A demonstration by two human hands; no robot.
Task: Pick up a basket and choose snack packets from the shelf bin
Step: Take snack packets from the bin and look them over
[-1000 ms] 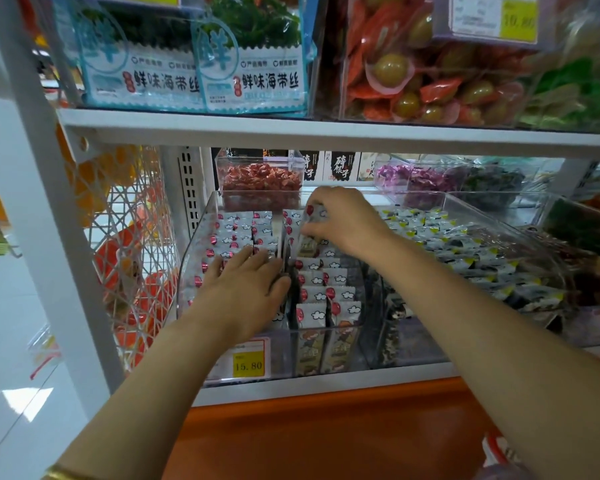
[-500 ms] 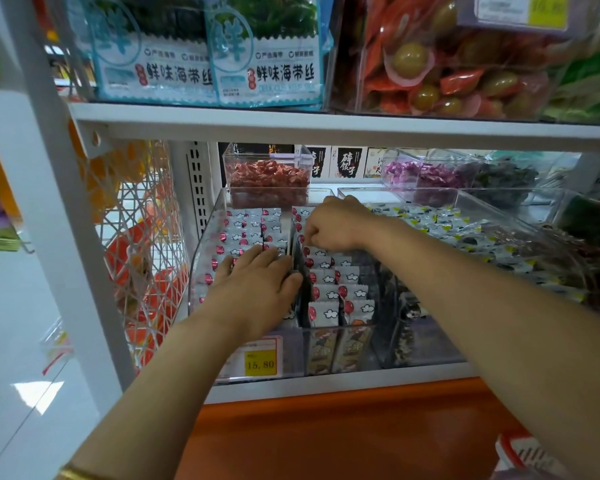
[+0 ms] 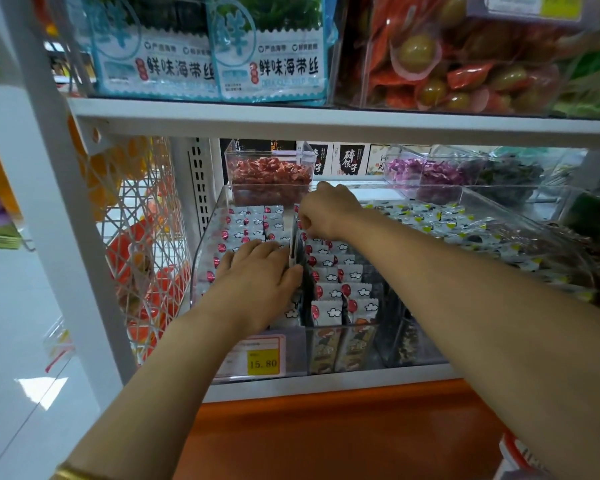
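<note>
Two white shelves are seen. On the lower shelf (image 3: 326, 384), a clear bin (image 3: 205, 271) full of snack packets (image 3: 329, 296) is set at the front left corner. A second bin (image 3: 406, 344) is set just beside it. Boxes of red sweets (image 3: 269, 173) and purple sweets (image 3: 423, 169) are kept near the back edge. On the upper shelf (image 3: 326, 119), blue packets (image 3: 267, 64) are stood.

Head camera, close, downward onto shelf bin (image 3: 295, 351)

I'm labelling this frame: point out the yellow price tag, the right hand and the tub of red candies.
yellow price tag (image 3: 263, 363): head view, on its yellow patch.
right hand (image 3: 329, 211): head view, on its back.
tub of red candies (image 3: 269, 154): head view, on its front rim.
</note>
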